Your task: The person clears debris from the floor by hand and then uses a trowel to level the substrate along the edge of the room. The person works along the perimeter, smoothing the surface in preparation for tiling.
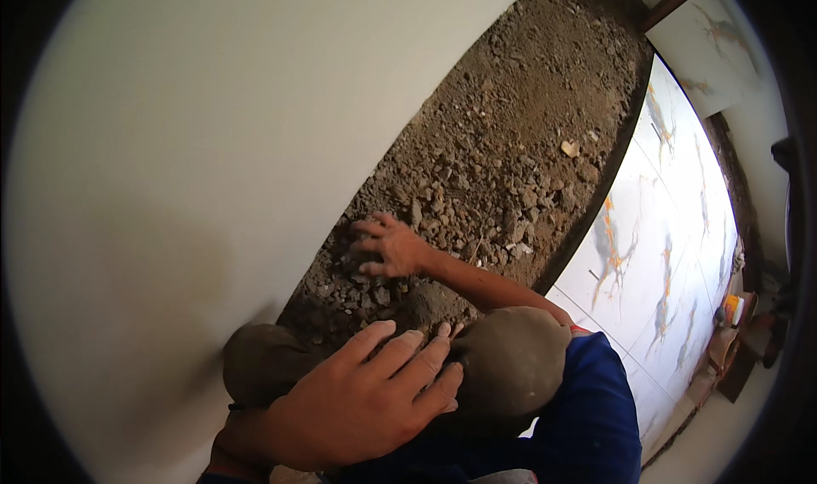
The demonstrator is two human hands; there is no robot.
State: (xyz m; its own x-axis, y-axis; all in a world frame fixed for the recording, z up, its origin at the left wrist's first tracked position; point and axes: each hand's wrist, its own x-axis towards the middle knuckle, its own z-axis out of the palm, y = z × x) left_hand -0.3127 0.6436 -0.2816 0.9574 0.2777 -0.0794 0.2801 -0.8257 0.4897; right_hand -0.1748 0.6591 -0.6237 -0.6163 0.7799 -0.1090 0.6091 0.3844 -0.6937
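Note:
My right hand (393, 247) reaches out over a strip of broken rubble and soil (477, 169), close to the foot of the pale wall. Its fingers are spread and slightly bent at the loose lumps; whether they touch them is hard to tell, but I see nothing gripped. Nearer to me, my left hand (362, 399) hangs open between my bent knees (516, 356), its fingers stretched forward and dusty at the tips. No object shows in it, though its palm is turned away from view.
A smooth off-white wall (213, 127) borders the rubble on the left. To the right lie white marbled floor tiles (655, 246), their edge standing along the strip. One pale chip (570, 148) rests on the soil. A yellow container (733, 309) and boards (739, 373) are at the far right.

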